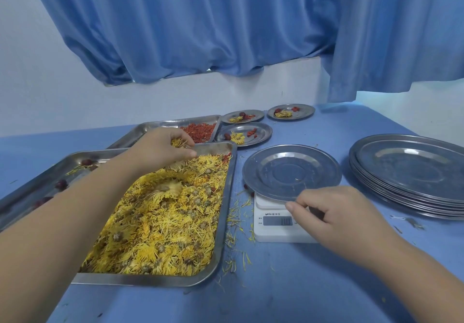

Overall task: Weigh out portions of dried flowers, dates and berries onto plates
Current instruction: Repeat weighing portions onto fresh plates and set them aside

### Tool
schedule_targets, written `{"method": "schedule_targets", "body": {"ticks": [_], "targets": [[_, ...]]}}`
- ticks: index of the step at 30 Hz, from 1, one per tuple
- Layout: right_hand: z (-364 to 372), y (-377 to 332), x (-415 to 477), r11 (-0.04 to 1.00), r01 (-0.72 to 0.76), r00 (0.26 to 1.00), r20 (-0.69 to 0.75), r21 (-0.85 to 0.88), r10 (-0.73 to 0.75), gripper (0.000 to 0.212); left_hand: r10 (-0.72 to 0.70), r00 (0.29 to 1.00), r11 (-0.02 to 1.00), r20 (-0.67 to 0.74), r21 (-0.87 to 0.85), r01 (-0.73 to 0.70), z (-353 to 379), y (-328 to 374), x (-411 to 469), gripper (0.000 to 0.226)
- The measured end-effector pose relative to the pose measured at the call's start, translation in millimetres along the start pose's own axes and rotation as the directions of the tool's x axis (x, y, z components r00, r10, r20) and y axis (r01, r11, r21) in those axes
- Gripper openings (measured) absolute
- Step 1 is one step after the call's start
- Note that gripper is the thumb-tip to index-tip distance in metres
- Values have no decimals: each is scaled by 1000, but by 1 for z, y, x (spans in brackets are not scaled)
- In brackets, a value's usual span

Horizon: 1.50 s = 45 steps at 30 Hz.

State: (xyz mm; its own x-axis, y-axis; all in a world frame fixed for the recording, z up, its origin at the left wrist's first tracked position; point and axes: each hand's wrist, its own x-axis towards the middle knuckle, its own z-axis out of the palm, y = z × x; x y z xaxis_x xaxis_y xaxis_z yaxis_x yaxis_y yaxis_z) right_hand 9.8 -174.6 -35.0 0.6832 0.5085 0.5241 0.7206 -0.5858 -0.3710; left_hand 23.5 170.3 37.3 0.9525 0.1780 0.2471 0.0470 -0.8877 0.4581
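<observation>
A steel tray (227,197) holds a deep layer of dried yellow flowers (163,224). Over its far end my left hand (160,149) is shut on a pinch of those flowers. An empty steel plate (291,172) rests on a small white scale (278,224). My right hand (334,214) pinches the plate's near rim. A tray of red berries (200,130) lies behind, and a tray with a few dark dates (61,184) sits at the left, partly hidden by my arm. Three filled plates (244,134) (242,116) (291,111) stand at the back.
A stack of empty steel plates (411,172) sits at the right on the blue table (276,285). Loose yellow petals (238,222) are scattered between the flower tray and the scale. A white wall and blue curtains (226,21) close off the far side.
</observation>
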Motion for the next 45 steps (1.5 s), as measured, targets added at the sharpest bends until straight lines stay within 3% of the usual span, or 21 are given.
{"method": "schedule_targets", "body": {"ticks": [8, 12, 16, 17, 19, 21, 23, 28, 30, 34, 39, 42, 45], "targets": [[-1, -2, 0, 1000, 0, 1000, -3, -5, 0, 34, -72, 962, 993, 265, -75, 95, -5, 7, 3, 26], [-1, -2, 0, 1000, 4, 1000, -4, -3, -4, 33, -56, 980, 996, 191, 75, 42, -3, 10, 0, 38], [-1, -2, -1, 1000, 10, 1000, -10, -7, -10, 33, -2, 995, 991, 96, 132, -11, 1, 16, -6, 27], [-1, -2, -1, 1000, 10, 1000, -11, -5, -10, 33, 3, 997, 998, 81, 69, -8, 2, 17, -6, 23], [-2, -3, -1, 1000, 9, 1000, -11, -4, -9, 33, -42, 992, 964, 120, -256, 71, 3, 24, -7, 22], [-3, -3, -1, 1000, 4, 1000, -5, -4, -4, 35, -83, 952, 783, 296, -571, 246, 3, 37, -10, 34], [-6, -3, 0, 1000, -7, 1000, -5, 8, 7, 35, -61, 904, 662, 424, -661, 354, 7, 50, -9, 41], [-11, -3, 1, 999, -13, 1000, -25, 42, 14, 36, -68, 892, 613, 447, -686, 391, 32, 85, -3, 29], [-11, -2, 1, 999, -12, 1000, -27, 40, 13, 36, -56, 903, 640, 426, -679, 360, 44, 100, 1, 34], [-11, 0, 1, 999, -14, 999, -32, 37, 16, 39, 48, 966, 929, 256, -366, 50, 71, 128, 7, 39], [-7, -2, 0, 1000, 17, 999, -28, 14, -17, 35, 142, 937, 955, 319, -292, -46, 99, 146, 14, 36], [-7, -1, 0, 999, 35, 999, -33, 15, -34, 36, 158, 924, 970, 348, -232, -79, 104, 143, 17, 54], [-6, -1, 0, 999, 44, 999, -32, 15, -44, 37, 161, 908, 953, 387, -302, -40, 98, 139, 17, 71]]}}
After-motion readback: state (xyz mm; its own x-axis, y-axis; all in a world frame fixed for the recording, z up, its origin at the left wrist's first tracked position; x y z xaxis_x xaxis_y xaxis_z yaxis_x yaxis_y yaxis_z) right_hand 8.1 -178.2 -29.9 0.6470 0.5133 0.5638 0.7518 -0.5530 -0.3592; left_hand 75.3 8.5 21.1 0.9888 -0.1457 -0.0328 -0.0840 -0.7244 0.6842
